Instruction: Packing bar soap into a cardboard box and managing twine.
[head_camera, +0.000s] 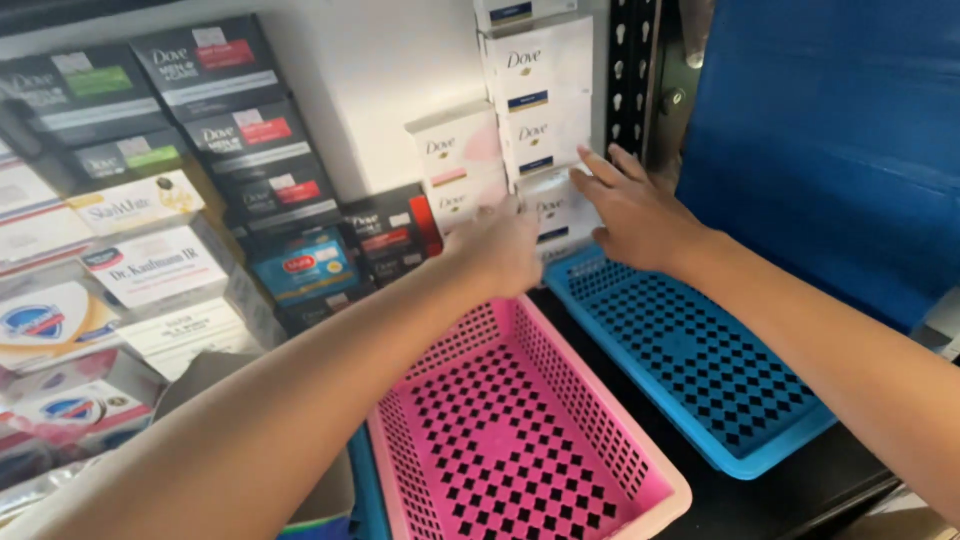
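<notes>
We reach both hands to a white rectangular soap box (562, 208), its long axis horizontal. Our right hand (635, 212) rests open on it; whether our left hand (503, 250) grips, we cannot tell.

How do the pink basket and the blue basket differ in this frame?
The pink basket sits nearer the camera and looks deeper, with tall walls; the blue basket lies farther right and looks shallow, more like a tray. The blue basket's far end reaches under the right hand at the white soap boxes, while the pink basket's far corner sits below the left hand. Both are empty perforated plastic.
</notes>
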